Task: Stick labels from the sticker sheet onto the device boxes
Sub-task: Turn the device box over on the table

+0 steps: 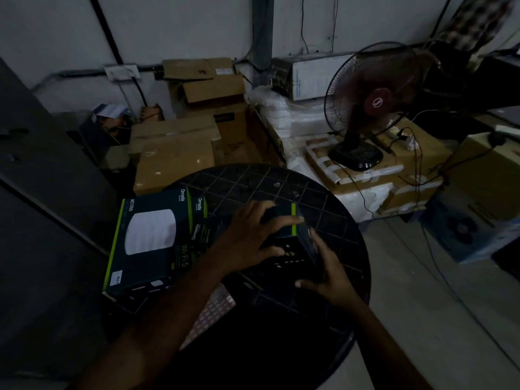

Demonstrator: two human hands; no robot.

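A dark device box (289,249) with a green stripe sits tilted on the round black table (332,198). My left hand (247,237) lies over its top, fingers spread and curled round the box. My right hand (326,271) grips its right side and near edge. To the left lies a larger dark Omada box (146,243) with a white disc picture and a small white label at its near corner. A second Omada box (201,220) lies partly under it. The sticker sheet (213,313) shows under my left forearm, mostly hidden.
Brown cardboard cartons (174,153) are piled behind the table. A black standing fan (371,102) stands on foam-packed cartons at the right, its cables trailing down to the floor. A dark panel (42,192) fills the left side. The room is dim.
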